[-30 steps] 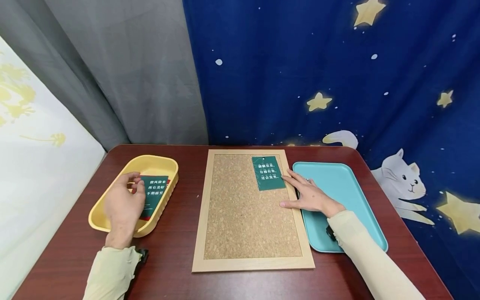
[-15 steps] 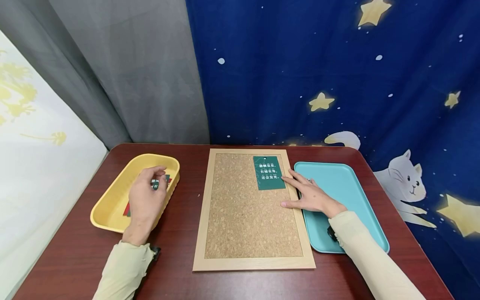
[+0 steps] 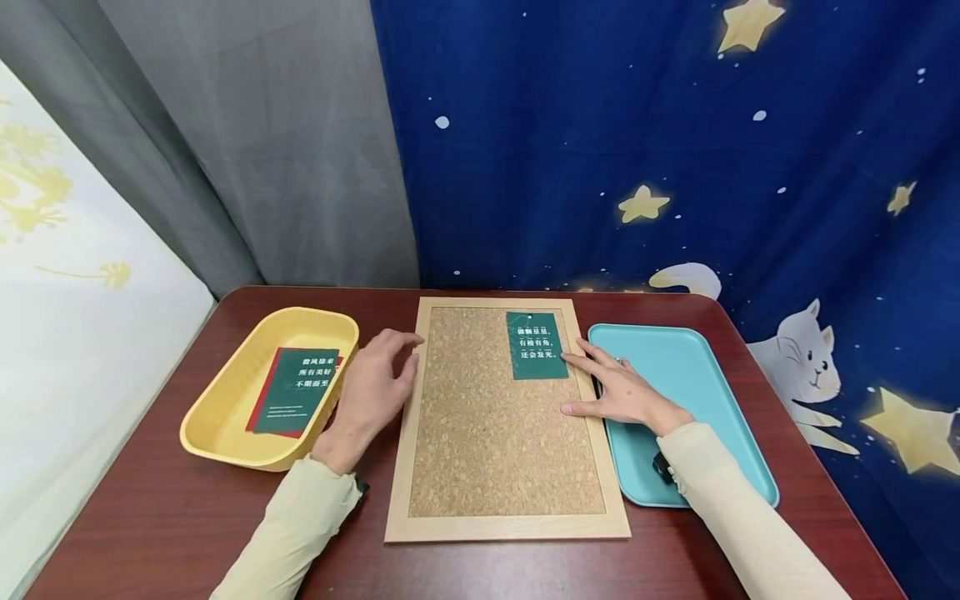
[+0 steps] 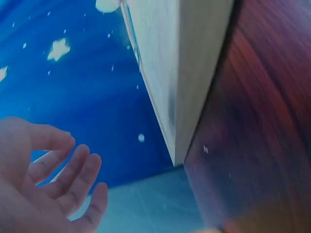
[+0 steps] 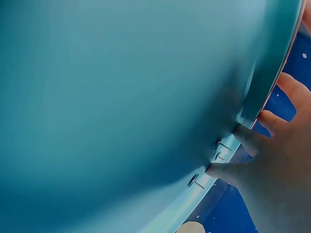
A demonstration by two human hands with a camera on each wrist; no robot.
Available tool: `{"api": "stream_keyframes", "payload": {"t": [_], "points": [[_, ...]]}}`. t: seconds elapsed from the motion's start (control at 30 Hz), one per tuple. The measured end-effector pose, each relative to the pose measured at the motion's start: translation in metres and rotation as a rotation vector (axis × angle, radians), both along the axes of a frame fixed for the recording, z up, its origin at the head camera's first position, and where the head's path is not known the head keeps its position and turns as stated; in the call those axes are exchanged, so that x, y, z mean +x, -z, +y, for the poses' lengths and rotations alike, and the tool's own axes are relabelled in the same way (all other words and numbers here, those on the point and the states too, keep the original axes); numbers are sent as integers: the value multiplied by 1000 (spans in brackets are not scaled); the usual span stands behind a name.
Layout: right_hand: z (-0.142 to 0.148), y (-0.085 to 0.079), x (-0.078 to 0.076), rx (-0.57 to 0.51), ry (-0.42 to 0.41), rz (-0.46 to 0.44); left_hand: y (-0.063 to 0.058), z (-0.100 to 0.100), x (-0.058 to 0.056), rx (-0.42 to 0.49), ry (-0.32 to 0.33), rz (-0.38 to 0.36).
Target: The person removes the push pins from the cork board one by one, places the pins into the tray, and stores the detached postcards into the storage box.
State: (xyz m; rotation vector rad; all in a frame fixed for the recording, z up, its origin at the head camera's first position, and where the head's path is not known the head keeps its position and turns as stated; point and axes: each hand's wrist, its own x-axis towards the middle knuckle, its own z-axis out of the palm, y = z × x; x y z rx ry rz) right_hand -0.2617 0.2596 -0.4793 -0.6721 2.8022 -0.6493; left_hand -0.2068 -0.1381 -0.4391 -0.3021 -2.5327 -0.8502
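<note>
My left hand (image 3: pixel 378 379) is between the yellow basket (image 3: pixel 217 379) and the framed corkboard (image 3: pixel 506 527), its fingers bent loosely beside the left frame. In the left wrist view, the left hand (image 4: pixel 46 177) holds nothing. At the board's upper right lies a dark green card (image 3: pixel 536 367) with white writing and a hole at its top. My right hand (image 3: pixel 618 390) spreads its fingers over the board's right edge, an outstretched fingertip at the card's lower right. A green card (image 3: pixel 288 398) lies on a red card (image 3: pixel 260 412) inside the basket.
A blue tray (image 3: pixel 720 408) stands against the board's right side, partly beneath my right forearm. In the right wrist view, thumbtacks (image 5: pixel 195 181) sit inside the tray near its rim. Behind the dark red table (image 3: pixel 442 575) hang curtains (image 3: pixel 525 167).
My left hand has moved right, out over the basket's edge to the board's left frame, uncovering the cards in the basket. The right hand stays in nearly the same place.
</note>
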Motion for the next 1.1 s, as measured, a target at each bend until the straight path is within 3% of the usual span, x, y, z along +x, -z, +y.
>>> {"api": "stream_keyframes", "payload": {"t": [0.43, 0.93, 1.1], "points": [[0, 1, -2, 10, 22, 20, 5, 38, -19, -103, 92, -264], [-3, -3, -12, -17, 67, 8, 13, 68, -35, -244, 201, -305], [-2, -5, -13, -28, 75, 15, 14, 76, -37, -256, 228, -357]]}}
